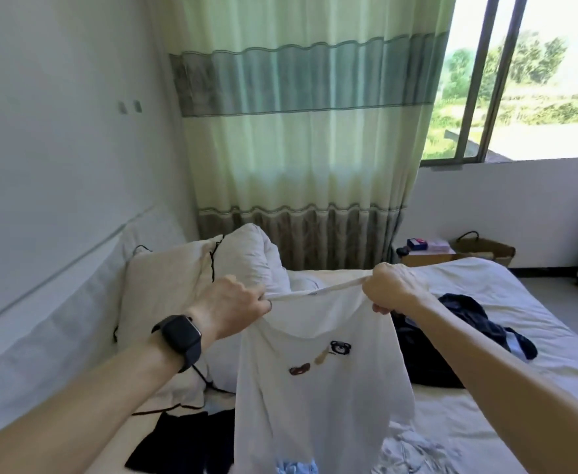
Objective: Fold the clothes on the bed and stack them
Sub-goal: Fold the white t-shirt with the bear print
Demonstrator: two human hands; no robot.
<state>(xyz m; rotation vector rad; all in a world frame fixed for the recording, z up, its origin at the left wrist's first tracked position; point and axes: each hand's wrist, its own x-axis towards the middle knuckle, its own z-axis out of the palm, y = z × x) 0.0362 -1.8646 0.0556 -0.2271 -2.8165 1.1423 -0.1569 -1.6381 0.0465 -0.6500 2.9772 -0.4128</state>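
I hold a white T-shirt with small bear prints up in the air over the bed. My left hand grips its neckline at the left. The right end of the neckline is gripped by my right hand, and the collar is stretched taut between them. The shirt hangs straight down and hides the bed behind it. Dark clothes lie crumpled on the sheet to the right. A black garment lies flat at lower left. Light blue clothing lies bunched at the bottom.
White pillows and a bunched duvet sit at the head of the bed, with a black cable across them. A green curtain and window are behind. A small table with boxes and a woven basket stand past the bed.
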